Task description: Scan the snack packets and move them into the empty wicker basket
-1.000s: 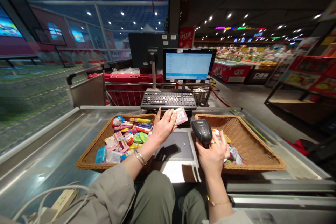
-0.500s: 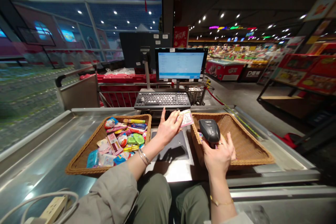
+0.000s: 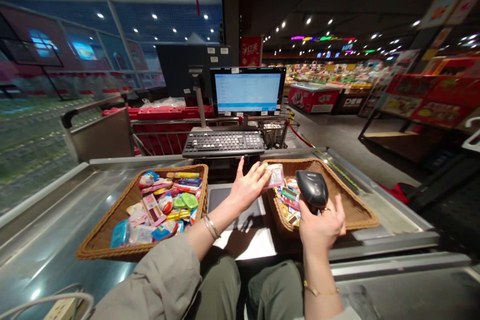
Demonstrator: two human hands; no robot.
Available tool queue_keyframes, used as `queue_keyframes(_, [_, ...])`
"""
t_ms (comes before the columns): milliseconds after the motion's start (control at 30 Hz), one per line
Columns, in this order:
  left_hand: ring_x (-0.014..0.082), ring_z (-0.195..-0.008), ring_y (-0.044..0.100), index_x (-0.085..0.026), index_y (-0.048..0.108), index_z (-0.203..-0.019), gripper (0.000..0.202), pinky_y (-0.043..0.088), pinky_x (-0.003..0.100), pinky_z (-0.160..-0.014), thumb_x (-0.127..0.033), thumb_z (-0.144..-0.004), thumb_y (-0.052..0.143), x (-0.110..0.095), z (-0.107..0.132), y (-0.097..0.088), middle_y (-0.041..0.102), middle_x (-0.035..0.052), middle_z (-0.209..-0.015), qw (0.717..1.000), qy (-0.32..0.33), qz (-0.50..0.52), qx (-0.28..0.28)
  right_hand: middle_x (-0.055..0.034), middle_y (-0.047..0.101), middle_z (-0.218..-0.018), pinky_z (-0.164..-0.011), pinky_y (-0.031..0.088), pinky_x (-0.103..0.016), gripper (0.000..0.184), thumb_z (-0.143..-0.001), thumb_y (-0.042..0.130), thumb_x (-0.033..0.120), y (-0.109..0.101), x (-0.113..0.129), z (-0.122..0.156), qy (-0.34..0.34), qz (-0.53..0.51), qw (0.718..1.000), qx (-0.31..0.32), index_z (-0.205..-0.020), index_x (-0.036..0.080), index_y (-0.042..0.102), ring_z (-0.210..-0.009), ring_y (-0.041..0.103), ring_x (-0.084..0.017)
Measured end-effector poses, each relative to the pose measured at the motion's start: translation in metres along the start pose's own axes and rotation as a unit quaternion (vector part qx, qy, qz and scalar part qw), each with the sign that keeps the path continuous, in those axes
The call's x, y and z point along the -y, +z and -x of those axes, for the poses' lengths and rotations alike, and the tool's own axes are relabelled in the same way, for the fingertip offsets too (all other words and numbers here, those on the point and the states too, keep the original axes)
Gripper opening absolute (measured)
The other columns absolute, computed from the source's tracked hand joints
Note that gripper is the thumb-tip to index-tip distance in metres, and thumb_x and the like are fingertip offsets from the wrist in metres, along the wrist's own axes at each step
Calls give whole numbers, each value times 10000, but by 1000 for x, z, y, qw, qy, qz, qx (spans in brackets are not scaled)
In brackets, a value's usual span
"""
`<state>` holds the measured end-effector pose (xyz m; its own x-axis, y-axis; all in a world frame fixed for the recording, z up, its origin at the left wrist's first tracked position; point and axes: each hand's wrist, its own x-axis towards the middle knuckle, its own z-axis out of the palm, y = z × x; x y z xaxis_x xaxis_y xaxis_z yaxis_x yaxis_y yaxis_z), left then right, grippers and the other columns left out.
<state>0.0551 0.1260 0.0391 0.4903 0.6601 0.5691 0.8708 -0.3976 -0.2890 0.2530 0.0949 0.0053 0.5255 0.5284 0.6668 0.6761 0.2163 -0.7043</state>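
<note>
My left hand (image 3: 248, 186) grips a small pink-and-white packet (image 3: 275, 176) by its end, over the left rim of the right wicker basket (image 3: 358, 205). A barcode seems to show on the packet's upper face. Wrapped around the handle of a black barcode scanner (image 3: 312, 187), my right hand (image 3: 323, 222) is above that same basket. Several small packets (image 3: 289, 195) lie in the basket's left part. To the left, another wicker basket (image 3: 107, 212) holds several colourful sweets and small packages (image 3: 165, 202).
A keyboard (image 3: 224, 142) and a lit monitor (image 3: 248, 91) stand beyond the baskets. Metal counter (image 3: 48, 220) surrounds them. A power strip (image 3: 62, 308) with a cable lies at the lower left. Behind the counter is a shopping cart (image 3: 157, 137).
My left hand has carried the packet rightward to the right basket's rim. The scanner has shifted right in my right hand, uncovering packets in that basket. The view has turned slightly right.
</note>
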Motion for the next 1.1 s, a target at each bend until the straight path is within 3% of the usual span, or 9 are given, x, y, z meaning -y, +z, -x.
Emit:
queue_keyframes(367, [245, -1408, 421, -209, 448, -1424, 431, 173, 589, -1218, -233, -995, 409, -17, -15, 7, 491, 89, -1503, 997, 52, 53, -12, -211, 694, -1109, -1048, 339, -572, 420, -723, 690, 490, -5, -16, -8, 23, 12, 999, -45, -918, 118, 700, -1264, 511, -395])
queue_keyframes(600, [282, -1494, 229, -89, 348, -1483, 545, 328, 458, -1180, -248, -973, 456, -43, -32, 26, 323, 169, -1587, 994, 32, 106, 14, -207, 715, -1051, -1029, 380, -548, 416, -712, 709, 497, -9, -17, -13, 30, 15, 997, -73, -877, 115, 706, -1250, 531, -400])
queue_keyframes(767, [300, -1505, 190, -73, 241, -1530, 704, 229, 553, -1201, -439, -969, 458, -48, -30, 27, 254, 179, -1605, 996, 9, 80, 42, -173, 724, -1004, -1009, 391, -538, 380, -715, 692, 488, -10, -18, -14, 26, 23, 997, -74, -863, 138, 701, -1236, 538, -391])
queue_keyframes(900, [305, -1502, 213, -88, 261, -1526, 774, 114, 628, -1204, -550, -940, 467, -39, -19, 20, 305, 183, -1588, 997, -16, 53, 51, -173, 718, -1004, -1007, 387, -546, 341, -713, 699, 471, -9, -17, -12, 30, 18, 997, -63, -812, 145, 692, -1240, 530, -400])
queue_keyframes(1100, [302, -1469, 303, -74, 369, -1474, 796, 143, 579, -1214, -620, -907, 487, -24, 7, 13, 401, 200, -1539, 996, -46, 46, 63, -183, 719, -1036, -1068, 323, -556, 327, -719, 690, 468, -5, -1, -4, 24, -4, 999, -28, -800, 151, 690, -1292, 491, -399])
